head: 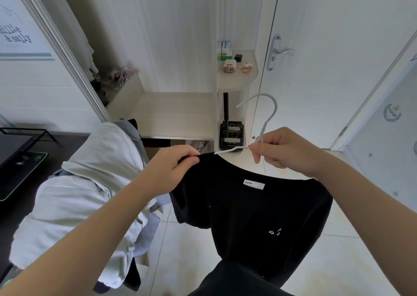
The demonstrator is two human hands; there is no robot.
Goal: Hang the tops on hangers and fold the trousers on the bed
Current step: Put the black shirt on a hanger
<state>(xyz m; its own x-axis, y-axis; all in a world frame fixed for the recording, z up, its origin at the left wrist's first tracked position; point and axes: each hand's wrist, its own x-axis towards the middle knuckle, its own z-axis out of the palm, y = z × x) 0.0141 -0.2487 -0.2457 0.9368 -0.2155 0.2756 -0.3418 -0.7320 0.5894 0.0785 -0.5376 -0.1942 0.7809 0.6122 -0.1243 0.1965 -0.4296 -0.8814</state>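
**Black top (248, 205) held up with a white hanger (268, 115)**

It hangs in front of the open wardrobe (176, 112). The left hand (171, 167) pinches its neckline. The right hand (284, 149) pinches the hanger's neck, and one hanger arm is tucked under the collar. Pale blue shirts (85, 182) lie heaped before the wardrobe's left side.

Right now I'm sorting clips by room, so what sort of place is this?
Probably a bedroom, at an open wardrobe: its wooden shelf, a white door beside it, a heap of pale shirts, and a black top held with a white hanger.
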